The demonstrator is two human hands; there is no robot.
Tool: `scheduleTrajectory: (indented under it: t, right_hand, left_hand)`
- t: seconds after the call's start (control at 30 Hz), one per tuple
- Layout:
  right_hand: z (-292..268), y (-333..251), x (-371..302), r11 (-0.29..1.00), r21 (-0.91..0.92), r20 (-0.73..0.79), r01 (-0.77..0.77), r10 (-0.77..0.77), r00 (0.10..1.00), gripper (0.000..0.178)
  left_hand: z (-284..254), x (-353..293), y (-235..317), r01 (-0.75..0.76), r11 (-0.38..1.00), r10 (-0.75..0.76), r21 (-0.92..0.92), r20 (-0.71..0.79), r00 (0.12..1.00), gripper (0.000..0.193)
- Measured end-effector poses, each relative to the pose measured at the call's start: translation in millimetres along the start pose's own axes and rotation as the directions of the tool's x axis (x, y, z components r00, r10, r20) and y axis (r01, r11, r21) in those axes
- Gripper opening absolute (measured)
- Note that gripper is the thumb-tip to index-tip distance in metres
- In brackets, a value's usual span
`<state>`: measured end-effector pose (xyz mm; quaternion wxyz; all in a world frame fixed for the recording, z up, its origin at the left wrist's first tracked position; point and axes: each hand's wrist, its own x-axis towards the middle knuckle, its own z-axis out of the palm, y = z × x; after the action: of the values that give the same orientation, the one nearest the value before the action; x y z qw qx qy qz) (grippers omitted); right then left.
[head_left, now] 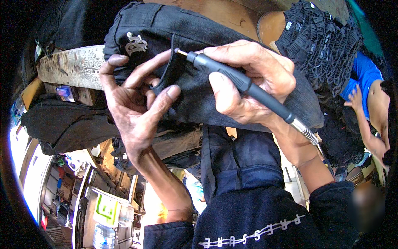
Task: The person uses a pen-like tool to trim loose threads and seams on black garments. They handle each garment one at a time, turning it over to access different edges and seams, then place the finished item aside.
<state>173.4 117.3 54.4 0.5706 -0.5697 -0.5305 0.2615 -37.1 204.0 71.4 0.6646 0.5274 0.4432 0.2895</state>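
Note:
Black pants [199, 97] lie stretched out in front of me, with a gathered elastic edge at the left and pale embroidery [136, 43] beside a slanted pocket opening [167, 68]. My left hand [137, 101] is at this pocket. One finger stretches along to the top of the opening, the thumb lies spread on the cloth, and curled fingers hold the pocket edge. In my right hand [253, 79] is a dark pen-shaped rotary tool [224, 72], gripped between thumb and fingers. Its small rounded tip meets the pocket edge by my left fingertip. A metal spring sleeve trails from its rear end.
A worn pale board [74, 66] sticks out at the left. Black garments [315, 45] with gathered waistbands are piled at the right. Beyond them a person in a blue shirt [362, 74] reaches in. A clear water bottle [103, 235] stands at the lower left.

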Motion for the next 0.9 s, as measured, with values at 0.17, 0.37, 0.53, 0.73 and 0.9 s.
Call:
scheduleTrajectory:
  t: [0.17, 0.37, 0.53, 0.73, 0.9]
  right_hand:
    - [1.2, 2.2, 0.6, 1.0, -0.026, -0.021, 0.008, -0.009, 1.0, 0.024]
    - [1.2, -0.6, 3.5, 0.998, -0.053, -0.032, -0.026, 0.025, 0.999, 0.024]
    - [3.1, -0.6, 2.5, 0.997, -0.043, -0.064, -0.067, 0.064, 0.996, 0.024]
    - [1.4, 4.2, -1.4, 0.964, 0.227, -0.144, -0.138, 0.173, 0.974, 0.032]
    - [-51.0, -17.3, -22.3, 0.99, -0.046, -0.326, -0.131, 0.109, 0.939, 0.022]
  left_hand:
    - [-3.6, -1.0, 0.8, 0.042, 0.999, -0.042, 0.025, 0.018, 0.999, 0.092]
    - [-1.4, -0.4, -0.2, 0.017, 1.0, -0.017, 0.017, 0.034, 0.999, 0.089]
    - [1.7, 2.9, 2.1, 0.004, 0.999, -0.005, 0.038, 0.032, 0.999, 0.085]
    - [8.3, -7.5, 4.7, -0.055, 0.958, 0.102, 0.283, -0.153, 0.983, 0.099]
    - [18.4, -25.2, 28.5, -0.033, 0.445, 0.41, 0.895, -0.171, 0.896, 0.142]
